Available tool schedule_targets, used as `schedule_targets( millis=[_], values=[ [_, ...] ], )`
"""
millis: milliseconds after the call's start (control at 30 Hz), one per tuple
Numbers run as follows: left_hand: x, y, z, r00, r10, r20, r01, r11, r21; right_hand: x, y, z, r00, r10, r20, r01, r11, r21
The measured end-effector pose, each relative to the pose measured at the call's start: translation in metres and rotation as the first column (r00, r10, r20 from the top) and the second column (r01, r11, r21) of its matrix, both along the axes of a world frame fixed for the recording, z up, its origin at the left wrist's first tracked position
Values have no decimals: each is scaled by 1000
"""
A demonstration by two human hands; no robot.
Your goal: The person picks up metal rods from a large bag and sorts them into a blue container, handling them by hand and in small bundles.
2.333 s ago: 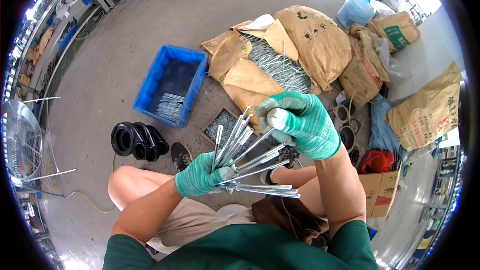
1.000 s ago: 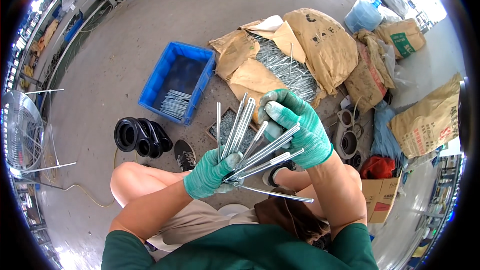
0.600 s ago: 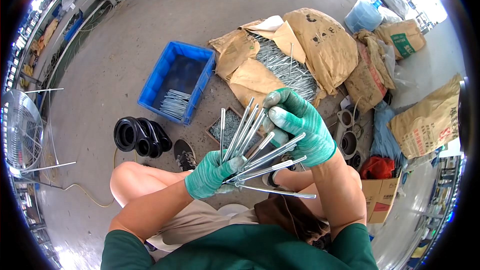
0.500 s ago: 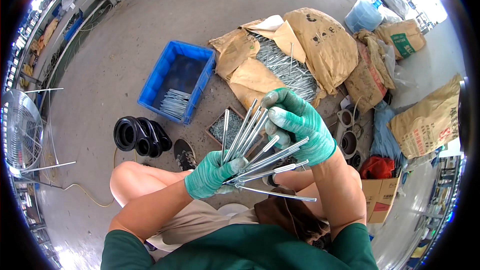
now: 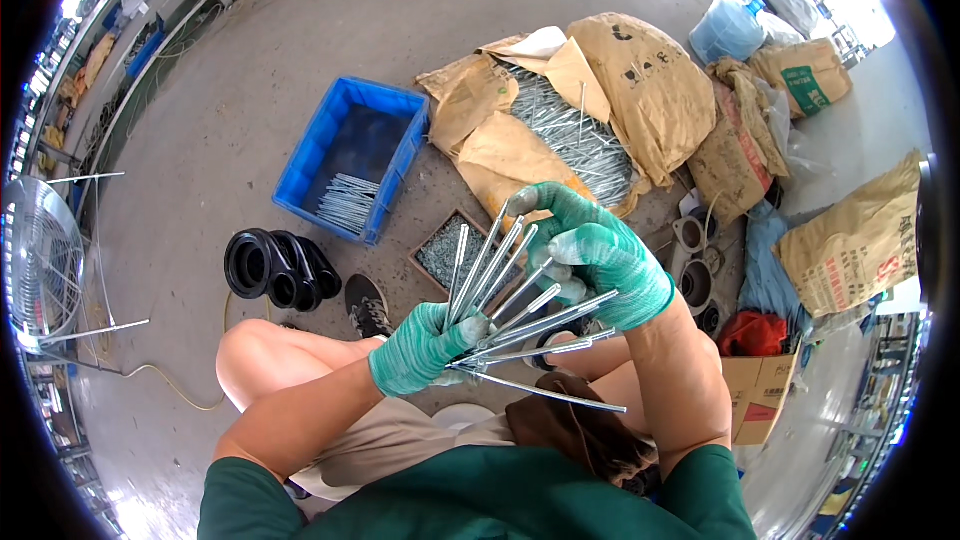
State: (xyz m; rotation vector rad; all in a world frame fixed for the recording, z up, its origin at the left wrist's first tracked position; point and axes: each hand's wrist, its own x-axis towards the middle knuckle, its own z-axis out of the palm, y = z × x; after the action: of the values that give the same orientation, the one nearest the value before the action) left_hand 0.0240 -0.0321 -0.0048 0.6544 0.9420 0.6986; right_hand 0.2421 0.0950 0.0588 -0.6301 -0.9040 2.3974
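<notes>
Near the middle, my left hand point(image 5: 425, 348), in a green and grey work glove, is closed around the lower ends of a bunch of thin silvery metal rods point(image 5: 490, 275). Their free ends fan out up and to the right. My right hand point(image 5: 600, 255), gloved the same way, reaches over these ends. Its index finger is stretched beside the upper rod tips. The thumb and curled fingers meet at the end of one rod, partly hidden by the glove. More rods point(image 5: 350, 202) lie together in a blue plastic crate point(image 5: 290, 185) ahead to the left.
A torn brown paper sack point(image 5: 640, 90) spills many rods point(image 5: 570, 135). A shallow tray of small metal parts point(image 5: 435, 258) sits beyond my hands. Black ring-shaped parts point(image 5: 250, 265) stand left, near a fan point(image 5: 45, 265). Sacks point(image 5: 850, 235), a water jug point(image 5: 725, 25) and a carton point(image 5: 755, 395) line the right.
My right hand has shifted slightly left across the rod tips, and its index finger has stretched out. Some rods have spread apart. My left hand keeps its hold in the same place.
</notes>
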Motion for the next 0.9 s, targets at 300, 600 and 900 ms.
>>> schedule_targets(
  millis=[300,600,900],
  values=[
    [-1,-1,-3,999,-43,17,42,999,32,20,6,3,987,-59,148,19,967,255],
    [0,0,-2,998,-33,55,31,999,35,14,0,16,953,-88,289,-17,939,344],
    [-1,-2,-3,998,-52,30,52,999,-13,9,1,18,919,-203,338,55,914,402]
  ],
)
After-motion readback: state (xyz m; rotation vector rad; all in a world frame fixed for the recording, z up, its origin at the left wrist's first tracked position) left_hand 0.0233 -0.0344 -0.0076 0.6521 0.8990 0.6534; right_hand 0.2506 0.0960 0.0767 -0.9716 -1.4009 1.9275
